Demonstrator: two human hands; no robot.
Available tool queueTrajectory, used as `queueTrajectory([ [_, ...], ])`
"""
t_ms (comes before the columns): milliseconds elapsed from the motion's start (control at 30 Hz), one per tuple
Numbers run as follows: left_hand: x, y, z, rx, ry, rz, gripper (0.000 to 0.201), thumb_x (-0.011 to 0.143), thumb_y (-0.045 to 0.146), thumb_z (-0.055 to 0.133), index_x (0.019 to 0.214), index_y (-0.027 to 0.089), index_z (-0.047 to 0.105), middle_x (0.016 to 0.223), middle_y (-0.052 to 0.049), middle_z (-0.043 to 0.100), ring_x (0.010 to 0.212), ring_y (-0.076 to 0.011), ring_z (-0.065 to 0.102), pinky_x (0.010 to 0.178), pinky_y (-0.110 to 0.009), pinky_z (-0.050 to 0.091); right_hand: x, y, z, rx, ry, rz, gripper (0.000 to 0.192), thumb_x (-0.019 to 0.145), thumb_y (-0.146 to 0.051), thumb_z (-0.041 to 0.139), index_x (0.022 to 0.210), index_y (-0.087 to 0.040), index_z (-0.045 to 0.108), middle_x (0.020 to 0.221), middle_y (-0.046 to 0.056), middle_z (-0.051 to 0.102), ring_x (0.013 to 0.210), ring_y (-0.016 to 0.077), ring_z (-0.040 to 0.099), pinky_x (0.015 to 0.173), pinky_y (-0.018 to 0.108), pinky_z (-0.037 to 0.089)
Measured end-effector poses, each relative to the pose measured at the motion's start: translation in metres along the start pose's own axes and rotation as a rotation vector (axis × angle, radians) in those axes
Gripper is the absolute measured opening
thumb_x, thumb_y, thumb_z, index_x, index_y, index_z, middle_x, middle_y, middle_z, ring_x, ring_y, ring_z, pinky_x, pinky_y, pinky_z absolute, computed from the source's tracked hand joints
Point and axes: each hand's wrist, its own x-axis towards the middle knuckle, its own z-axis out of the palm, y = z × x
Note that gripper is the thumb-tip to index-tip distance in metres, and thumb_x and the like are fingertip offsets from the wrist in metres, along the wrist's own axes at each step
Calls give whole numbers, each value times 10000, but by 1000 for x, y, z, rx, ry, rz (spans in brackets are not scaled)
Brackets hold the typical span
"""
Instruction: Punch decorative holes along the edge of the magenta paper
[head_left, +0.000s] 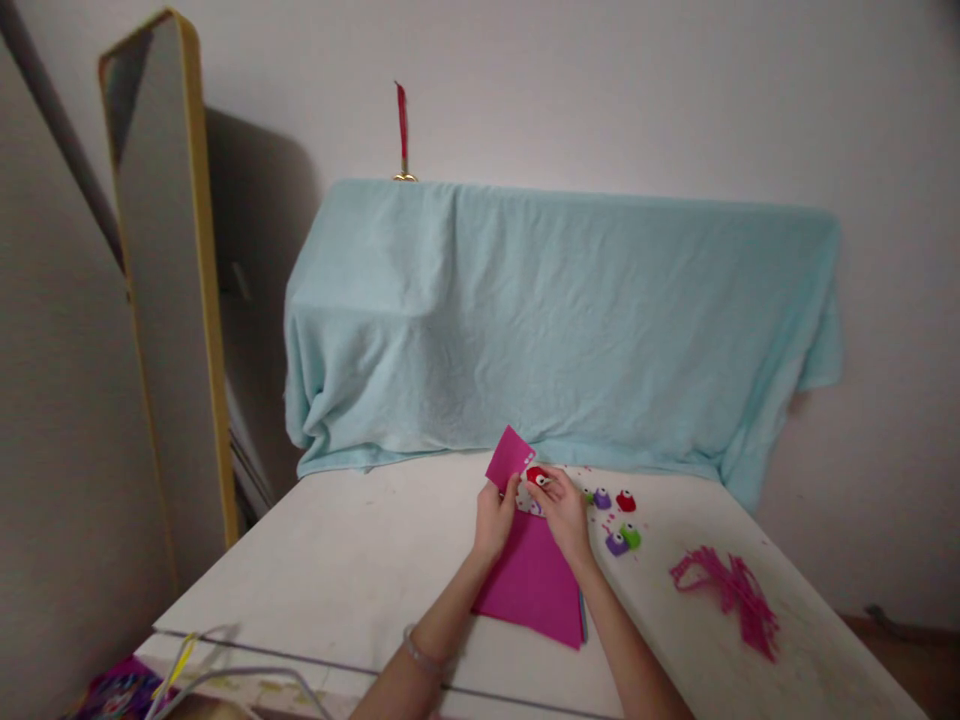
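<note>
- Tall mirror (161, 250), yellow frame, approx 10 o'clock of your hands; grey cables (240, 675) at 8, table's near edge.
- Teal cloth (585, 320) draped at 12, behind table (360, 550); red tassel (403, 125) above it, 11.
- Your L hand (495, 520): thumb + fingers pinched on pink card (508, 455), held up tilted at 11. White marks nr its R corner, prob. cut-outs.
- Pink sheet (532, 580) flat at 6, below both hands, bluish edge under it.
- Red piece (535, 476) w/ eye, poss. a small punch, at card's lower R edge; touching or not, can't tell.
- Your R hand (564, 510): fingers clamped on red piece.
- Step, my read: lining red piece up w/ card edge. Next move calls for steady L pinch, card edge square to piece, firm R squeeze only once seated.
- At 3: purple piece (602, 498), second red one (626, 500), green one (630, 537), lower purple one (616, 544), pink bits btwn.
- Pink strips (731, 595), tangled heap, 4.
</note>
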Motion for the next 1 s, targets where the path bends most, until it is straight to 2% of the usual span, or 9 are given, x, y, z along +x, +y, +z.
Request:
queueTrajectory([
  [200, -2, 6, -4, 28, -27, -4, 432, 890, 471, 449, 847, 99, 664, 726, -83, 674, 671, -189, 591, 593, -245, 406, -2, -1, 1, -50, 20, -13, 403, 718, -412, 696, 1030, -175, 599, 871, 78, 698, 765, 206, 668, 720, 337, 540],
  [533, -3, 0, -2, 14, -59, 0, 433, 888, 482, 444, 806, 110, 650, 709, -48, 657, 635, -162, 558, 576, -227, 385, -3, 1, -1, -82, 26, -16, 391, 727, -413, 683, 1030, -179, 601, 858, 62, 691, 760, 193, 664, 720, 319, 538],
  [667, -4, 0, -2, 23, -84, -44, 464, 890, 496, 435, 730, 110, 638, 634, -35, 625, 575, -150, 528, 540, -225, 360, -3, 3, -3, -89, 40, 5, 393, 730, -413, 680, 1035, -178, 605, 897, 72, 692, 786, 195, 662, 732, 322, 536],
  [833, -2, -3, -1, -15, -76, -62, 443, 889, 493, 439, 800, 113, 649, 720, -55, 654, 635, -164, 551, 570, -229, 374, -1, 6, -3, -109, 52, 24, 385, 713, -418, 696, 1005, -181, 610, 877, 64, 692, 749, 191, 656, 700, 318, 539],
  [1000, -1, -9, 3, 8, -83, -127, 493, 883, 523, 432, 647, 123, 600, 558, -20, 565, 532, -146, 487, 504, -228, 320, 0, 5, -1, -112, 52, 25, 379, 724, -422, 689, 1008, -183, 611, 844, 57, 685, 730, 190, 653, 681, 315, 546],
])
